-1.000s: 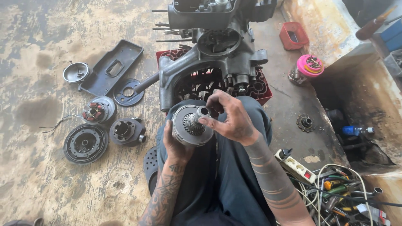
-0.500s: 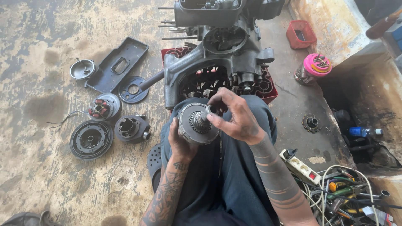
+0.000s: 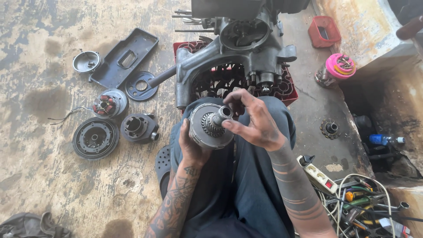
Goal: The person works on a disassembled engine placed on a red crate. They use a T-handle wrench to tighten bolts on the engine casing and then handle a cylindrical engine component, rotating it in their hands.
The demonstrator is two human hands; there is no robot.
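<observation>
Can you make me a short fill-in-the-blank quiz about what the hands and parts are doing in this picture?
1. The left hand cups the round gear drum from ____.
2. The right hand pinches the drum's ____ with its fingers.
3. The engine block sits on a ____ crate.

Missing words: below; shaft; red

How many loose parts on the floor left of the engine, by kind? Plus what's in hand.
Round parts on floor: 5 (small dish cover, flat ring plate, stator, dark housing, black disc)
Rectangular black cover: 1
Geared drum, cradled by left hand, right hand on its shaft: 1
Total: 7
</observation>
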